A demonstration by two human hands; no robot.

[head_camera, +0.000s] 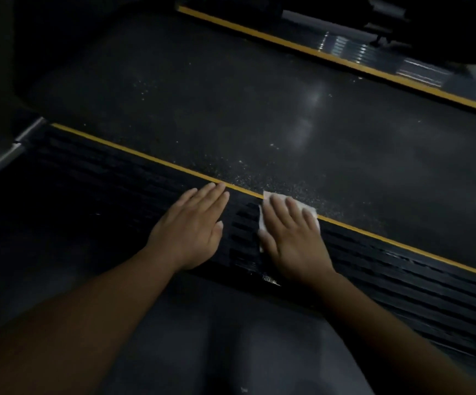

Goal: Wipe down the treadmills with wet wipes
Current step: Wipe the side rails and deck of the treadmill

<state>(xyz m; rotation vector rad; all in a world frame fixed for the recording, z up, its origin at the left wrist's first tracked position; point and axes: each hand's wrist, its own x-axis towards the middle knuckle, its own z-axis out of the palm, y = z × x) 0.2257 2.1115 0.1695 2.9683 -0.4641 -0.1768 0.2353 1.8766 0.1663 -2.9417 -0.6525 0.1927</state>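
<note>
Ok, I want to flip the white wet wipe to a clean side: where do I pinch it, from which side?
Pinch the far-left corner of the white wet wipe, poking out past the right hand at the yellow stripe. Come from above on the dark treadmill belt side: the wipe lies flat under the open palm, so that corner looks the easiest grip.

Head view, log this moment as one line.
right hand: presses wet wipe on side rail | left hand: flat on rail, empty | belt: speckled

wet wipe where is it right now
In the head view, the wet wipe lies right of centre, pressed flat under the right hand, straddling the yellow stripe between the ribbed side rail and the treadmill belt; the left hand rests left of it.
</note>
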